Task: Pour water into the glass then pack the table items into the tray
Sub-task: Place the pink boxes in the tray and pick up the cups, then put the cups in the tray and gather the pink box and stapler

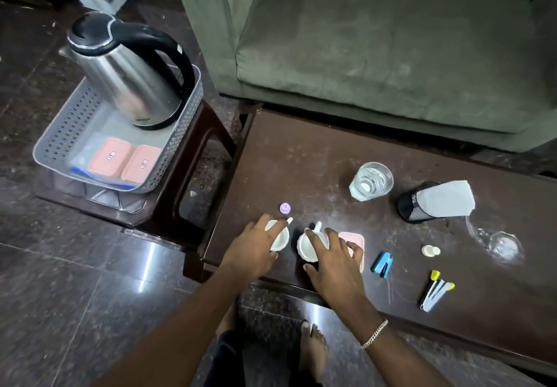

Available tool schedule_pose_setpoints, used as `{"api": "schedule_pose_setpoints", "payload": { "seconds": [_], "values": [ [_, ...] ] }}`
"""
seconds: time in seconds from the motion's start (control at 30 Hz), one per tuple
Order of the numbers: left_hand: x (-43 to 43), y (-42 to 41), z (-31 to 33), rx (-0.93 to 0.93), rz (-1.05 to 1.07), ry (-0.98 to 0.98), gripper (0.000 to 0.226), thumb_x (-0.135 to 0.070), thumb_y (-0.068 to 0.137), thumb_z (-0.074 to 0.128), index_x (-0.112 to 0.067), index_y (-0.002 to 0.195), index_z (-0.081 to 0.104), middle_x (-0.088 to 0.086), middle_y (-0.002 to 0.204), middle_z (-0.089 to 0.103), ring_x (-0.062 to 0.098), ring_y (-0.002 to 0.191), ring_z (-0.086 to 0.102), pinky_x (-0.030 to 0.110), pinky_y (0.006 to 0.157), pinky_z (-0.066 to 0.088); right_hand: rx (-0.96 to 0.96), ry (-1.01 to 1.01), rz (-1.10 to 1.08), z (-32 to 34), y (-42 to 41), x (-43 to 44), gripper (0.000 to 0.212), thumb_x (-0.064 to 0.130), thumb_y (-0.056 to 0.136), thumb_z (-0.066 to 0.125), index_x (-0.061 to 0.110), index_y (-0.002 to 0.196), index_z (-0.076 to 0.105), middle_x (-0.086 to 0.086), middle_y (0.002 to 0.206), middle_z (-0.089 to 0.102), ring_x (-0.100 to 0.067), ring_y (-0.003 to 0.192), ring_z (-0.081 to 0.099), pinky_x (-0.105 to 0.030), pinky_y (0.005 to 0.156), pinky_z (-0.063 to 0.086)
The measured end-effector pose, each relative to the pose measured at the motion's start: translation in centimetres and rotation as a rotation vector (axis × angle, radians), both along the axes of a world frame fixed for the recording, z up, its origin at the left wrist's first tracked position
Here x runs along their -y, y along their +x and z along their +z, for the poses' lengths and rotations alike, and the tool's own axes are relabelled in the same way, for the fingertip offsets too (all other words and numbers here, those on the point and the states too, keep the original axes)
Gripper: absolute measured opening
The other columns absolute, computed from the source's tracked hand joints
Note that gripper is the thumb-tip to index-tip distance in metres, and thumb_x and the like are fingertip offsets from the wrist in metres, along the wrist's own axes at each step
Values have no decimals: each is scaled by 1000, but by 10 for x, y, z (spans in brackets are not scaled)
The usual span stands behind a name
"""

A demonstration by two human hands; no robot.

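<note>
Two small white cups stand side by side near the front left of the dark table [316, 157]. My left hand [254, 249] is wrapped around the left cup [280, 240]. My right hand [334, 261] lies over the right cup [310, 246], fingers curled on its rim. A glass [371, 181] with water stands further back. The grey perforated tray [57, 133] sits on a stool at the left and holds a steel kettle [126, 73] and two pink boxes [125, 162].
On the table lie a pink lid [357, 240], a purple cap [285, 208], a blue stapler [382, 263], a small cream bottle [431, 250], yellow-capped pens [435, 291], a black mesh holder with paper [434, 202] and a clear glass object [501, 246]. A green sofa [376, 40] stands behind.
</note>
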State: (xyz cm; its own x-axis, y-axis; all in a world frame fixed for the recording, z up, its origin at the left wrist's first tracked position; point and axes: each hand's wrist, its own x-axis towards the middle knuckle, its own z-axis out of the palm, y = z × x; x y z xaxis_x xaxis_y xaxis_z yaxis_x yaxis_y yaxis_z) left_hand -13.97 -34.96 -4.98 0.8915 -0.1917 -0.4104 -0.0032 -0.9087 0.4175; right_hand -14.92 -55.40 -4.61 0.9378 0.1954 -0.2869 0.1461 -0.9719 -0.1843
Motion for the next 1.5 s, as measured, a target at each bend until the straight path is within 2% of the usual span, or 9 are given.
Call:
{"api": "schedule_pose_setpoints", "payload": {
  "seconds": [0.13,0.37,0.53,0.63,0.73,0.9,1.23,1.33,1.5],
  "values": [
    [-5,5,2,26,-5,13,74,-22,90,67,-45,150,31,-8,142,42,30,110,57,48,92,56,-43,23,10,0,9,-6,72,25,77,77,37,143,52,-1,130,58,-29,110,62,-47,96,37],
    [-70,5,56,127,109,-108,68,-36,82,66,-39,146,44,-9,134,49,27,109,65,38,91,55,-16,182,-60,40,27,-40,68,27,75,81,34,139,58,2,120,60,-28,105,64,-43,94,38],
    [-166,24,121,272,226,-143,63,-48,75,68,-39,134,50,-13,124,52,22,101,68,40,79,60,110,410,-53,97,62,-122,69,32,79,82,39,142,53,10,107,50,-20,96,59,-36,85,34],
    [-230,45,146,336,283,-113,66,-46,73,70,-32,134,53,-5,124,56,28,100,68,42,78,60,168,519,-33,123,91,-184,71,33,79,82,40,143,52,12,114,51,-14,100,58,-34,87,31],
    [-288,66,159,327,366,-98,64,-46,73,71,-37,133,51,-7,122,56,28,83,70,44,76,60,184,593,-30,135,119,-246,69,33,78,82,37,142,55,9,120,55,-16,109,60,-34,91,34],
    [-361,98,146,326,421,-30,67,-39,74,81,-37,134,50,-5,127,57,33,95,70,45,82,59,202,458,-35,127,150,-323,64,46,81,73,39,142,54,7,122,55,-20,113,53,-43,93,34],
    [-410,147,97,345,390,78,69,-38,76,82,-33,137,49,5,123,60,40,93,69,48,77,59,255,217,-80,80,174,-376,58,45,73,76,36,127,59,3,117,61,-25,126,48,-47,90,29],
    [-414,157,85,392,298,177,69,-35,77,84,-21,139,58,12,121,67,40,101,58,50,85,54,226,119,-79,72,175,-381,56,48,73,73,36,126,58,3,120,63,-29,125,42,-51,91,31],
    [-423,165,69,396,241,303,64,-42,81,79,-25,139,59,3,126,69,36,107,52,50,94,46,216,41,-85,65,175,-386,53,48,75,71,32,124,59,-1,120,64,-31,119,44,-52,89,32]
  ]
}}
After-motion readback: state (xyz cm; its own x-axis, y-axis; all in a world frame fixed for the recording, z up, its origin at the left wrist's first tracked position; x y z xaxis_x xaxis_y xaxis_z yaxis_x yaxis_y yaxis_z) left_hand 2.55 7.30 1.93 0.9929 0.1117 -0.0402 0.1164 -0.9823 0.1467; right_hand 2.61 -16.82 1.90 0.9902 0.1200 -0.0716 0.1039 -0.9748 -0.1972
